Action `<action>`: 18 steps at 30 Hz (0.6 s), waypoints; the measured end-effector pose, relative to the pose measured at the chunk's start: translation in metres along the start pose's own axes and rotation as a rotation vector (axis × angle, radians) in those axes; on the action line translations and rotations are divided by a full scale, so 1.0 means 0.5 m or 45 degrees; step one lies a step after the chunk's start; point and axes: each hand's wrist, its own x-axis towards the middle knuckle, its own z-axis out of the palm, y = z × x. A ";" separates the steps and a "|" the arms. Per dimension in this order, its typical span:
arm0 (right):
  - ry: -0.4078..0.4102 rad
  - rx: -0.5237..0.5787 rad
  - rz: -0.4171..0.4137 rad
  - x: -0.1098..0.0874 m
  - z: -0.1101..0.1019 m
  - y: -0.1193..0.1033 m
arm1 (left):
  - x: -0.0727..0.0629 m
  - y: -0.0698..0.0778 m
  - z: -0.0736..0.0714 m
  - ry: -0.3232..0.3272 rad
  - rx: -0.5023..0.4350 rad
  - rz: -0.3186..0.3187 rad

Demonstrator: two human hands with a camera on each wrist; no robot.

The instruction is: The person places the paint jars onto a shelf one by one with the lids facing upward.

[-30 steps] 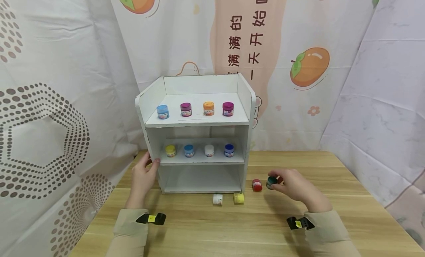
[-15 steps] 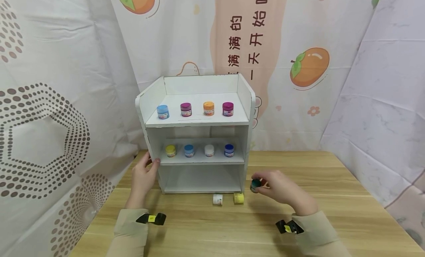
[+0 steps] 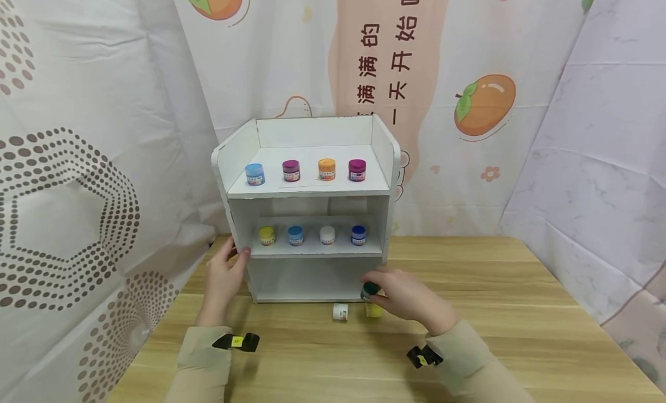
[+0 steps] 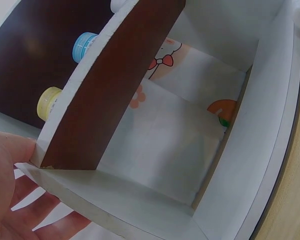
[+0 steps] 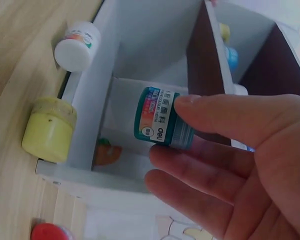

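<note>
A small white shelf unit (image 3: 317, 192) stands on the table. My left hand (image 3: 222, 281) grips its left side panel, thumb at the front edge of the middle board and fingers behind the panel. Between the thumb and fingers of my right hand (image 3: 411, 299) is a dark green paint jar (image 5: 157, 115), held in front of the bottom compartment's right end. Below it, a yellow paint jar (image 5: 50, 130) lies on its side by the shelf's front right corner. To its left lies a white paint jar (image 3: 340, 312). A red paint jar (image 5: 50, 232) shows in the right wrist view; my right hand hides it in the head view.
Light blue, purple, orange and magenta jars (image 3: 357, 170) stand on the top board. Along the middle board are yellow, blue, white and dark blue jars (image 3: 358, 236). A printed cloth (image 3: 442, 177) hangs behind the wooden table (image 3: 468, 258).
My right hand has carried the green jar left from the table on the right, past the red jar, to the front of the bottom compartment. My left hand has stayed on the side panel.
</note>
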 end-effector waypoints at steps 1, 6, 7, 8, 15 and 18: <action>-0.011 -0.030 0.007 0.005 0.002 -0.003 | 0.000 0.000 0.000 0.000 0.002 0.001; -0.096 -0.116 0.048 0.034 0.014 -0.015 | 0.001 -0.001 0.000 0.001 0.002 0.003; -0.118 -0.130 0.055 0.040 0.016 -0.017 | 0.001 -0.001 0.000 0.000 0.000 0.003; -0.140 -0.140 0.064 0.046 0.018 -0.019 | 0.002 -0.002 0.000 -0.002 -0.001 0.004; -0.243 -0.222 0.120 0.092 0.028 -0.027 | 0.003 -0.003 0.002 -0.007 -0.011 0.009; -0.265 -0.289 0.131 0.108 0.034 -0.026 | 0.002 -0.004 0.002 -0.005 -0.003 0.010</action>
